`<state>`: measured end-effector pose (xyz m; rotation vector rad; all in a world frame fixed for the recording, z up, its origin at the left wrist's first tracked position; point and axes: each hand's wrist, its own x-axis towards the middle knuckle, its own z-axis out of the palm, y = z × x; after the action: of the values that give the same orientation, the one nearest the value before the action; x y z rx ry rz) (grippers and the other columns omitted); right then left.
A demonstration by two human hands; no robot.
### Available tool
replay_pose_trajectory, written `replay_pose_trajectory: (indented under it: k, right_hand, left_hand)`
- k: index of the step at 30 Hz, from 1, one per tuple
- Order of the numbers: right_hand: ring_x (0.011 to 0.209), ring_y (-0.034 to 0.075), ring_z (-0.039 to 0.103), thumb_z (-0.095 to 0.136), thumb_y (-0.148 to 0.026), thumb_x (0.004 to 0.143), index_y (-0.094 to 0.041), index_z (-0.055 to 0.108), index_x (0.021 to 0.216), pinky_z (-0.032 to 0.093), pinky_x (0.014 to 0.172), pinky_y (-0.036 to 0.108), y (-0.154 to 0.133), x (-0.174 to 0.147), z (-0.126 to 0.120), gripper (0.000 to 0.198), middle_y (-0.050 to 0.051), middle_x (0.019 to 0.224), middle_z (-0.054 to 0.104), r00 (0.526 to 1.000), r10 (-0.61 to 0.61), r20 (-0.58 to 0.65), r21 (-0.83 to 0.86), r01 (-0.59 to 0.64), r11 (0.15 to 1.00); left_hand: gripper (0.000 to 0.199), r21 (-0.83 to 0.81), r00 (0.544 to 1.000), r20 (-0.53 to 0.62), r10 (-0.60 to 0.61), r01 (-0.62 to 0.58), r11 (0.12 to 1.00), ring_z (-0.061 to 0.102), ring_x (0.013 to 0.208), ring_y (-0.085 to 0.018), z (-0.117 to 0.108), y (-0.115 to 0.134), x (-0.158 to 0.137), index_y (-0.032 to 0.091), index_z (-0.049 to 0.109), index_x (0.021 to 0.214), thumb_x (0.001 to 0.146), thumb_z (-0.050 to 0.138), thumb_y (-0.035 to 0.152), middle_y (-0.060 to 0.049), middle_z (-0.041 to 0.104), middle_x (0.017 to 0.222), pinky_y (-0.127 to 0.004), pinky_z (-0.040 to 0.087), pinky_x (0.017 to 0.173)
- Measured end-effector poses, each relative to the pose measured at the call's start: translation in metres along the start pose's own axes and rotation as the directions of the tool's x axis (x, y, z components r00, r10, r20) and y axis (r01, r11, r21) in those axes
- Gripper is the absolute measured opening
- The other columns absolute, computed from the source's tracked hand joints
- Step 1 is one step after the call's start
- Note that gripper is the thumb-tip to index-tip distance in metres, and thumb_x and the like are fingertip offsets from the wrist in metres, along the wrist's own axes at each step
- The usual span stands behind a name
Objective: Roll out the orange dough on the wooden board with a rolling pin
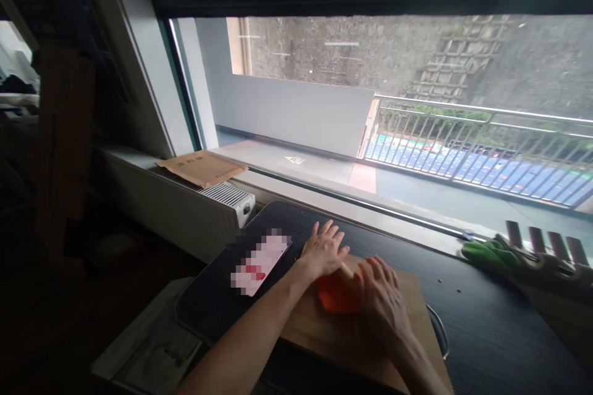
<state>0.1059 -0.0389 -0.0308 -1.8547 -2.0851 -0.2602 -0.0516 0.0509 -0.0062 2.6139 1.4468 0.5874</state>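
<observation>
So the orange piece [336,299] is on the wooden board [315,333], toward its far side, with a thin pale rolling pin [346,271] across it. Left hand [325,249] lies palm down over one end of the pin, fingers fanned apart and stretched out. Right hand [382,290] is over the other end, fingers long and slightly apart, not wrapped round anything that I can see.

Progress-wise, I'd call it mid-rolling: the bit of orange that shows already looks flat and fairly smooth, but the pin is on it and both hands are down, so my guess is it isn't finished. Can't judge thickness or full outline, since the right hand covers part of it.

Writing? Not much luck. The brown envelope [204,168], beyond the board and well off to its left, has dark printed characters, too small to read. The pink flat thing [269,262] just left of the board is pixelated (phone maybe, no clue), with red marks I can't make out. The yellow triangle marking [294,160] on the walkway outside, far beyond the board, isn't legible either. No brand I can spot.
</observation>
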Motion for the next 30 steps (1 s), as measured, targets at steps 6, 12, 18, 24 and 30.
replay_pose_trajectory:
  k: [6,12,18,24,30]
  right_hand:
    - [0.116,0.025,0.049,0.044,-0.025,0.096,-0.023,0.061,0.113,0.04,0.098,0.039,-0.001,-0.003,-0.009,0.024,0.008,0.123,0.058,0.974,-0.227,0.02,0.139,0.222,0.965]
    - [0.092,0.017,0.056,0.046,-0.025,0.094,-0.021,0.064,0.098,0.043,0.082,0.027,0.012,0.007,-0.019,0.019,0.004,0.098,0.061,0.972,-0.157,0.175,0.31,0.097,0.946]
    - [0.102,0.022,0.056,0.033,-0.039,0.098,-0.021,0.065,0.099,0.039,0.088,0.035,-0.018,0.036,-0.019,0.037,0.008,0.109,0.062,0.947,0.147,0.285,0.203,-0.21,0.957]
    - [0.137,0.028,0.032,0.027,-0.042,0.1,-0.019,0.058,0.125,0.022,0.108,0.047,-0.028,0.059,0.007,0.046,0.014,0.142,0.047,0.929,0.268,0.255,0.069,-0.294,0.953]
    - [0.144,0.024,0.02,0.02,-0.045,0.101,-0.017,0.047,0.139,0.015,0.115,0.043,-0.037,0.044,0.005,0.055,0.01,0.151,0.039,0.937,0.095,0.336,0.204,-0.17,0.964]
  left_hand:
    - [0.037,-0.098,0.95,-0.224,-0.216,0.198,0.975,0.052,0.123,-0.021,-0.014,-0.004,-0.075,0.016,0.059,0.122,0.095,0.034,0.019,-0.01,0.063,0.127,-0.041,0.039,0.107]
    - [0.033,-0.132,0.971,-0.108,-0.211,0.197,0.972,0.061,0.112,-0.022,-0.01,0.008,-0.095,0.019,0.064,0.115,0.09,0.042,0.016,-0.007,0.07,0.115,-0.045,0.043,0.101]
    - [0.033,-0.133,0.953,-0.161,-0.256,0.236,0.963,0.059,0.114,-0.024,0.002,0.008,-0.086,0.016,0.064,0.113,0.085,0.047,0.014,-0.01,0.069,0.116,-0.044,0.044,0.101]
    - [0.037,-0.162,0.936,-0.297,-0.187,0.144,0.976,0.056,0.119,-0.026,0.032,0.002,-0.09,0.016,0.061,0.118,0.086,0.043,0.013,-0.011,0.066,0.122,-0.053,0.038,0.106]
    - [0.031,-0.271,0.908,-0.349,-0.232,0.139,0.952,0.063,0.107,-0.026,0.034,-0.002,-0.092,0.017,0.064,0.108,0.087,0.041,0.016,-0.009,0.071,0.109,-0.055,0.041,0.103]
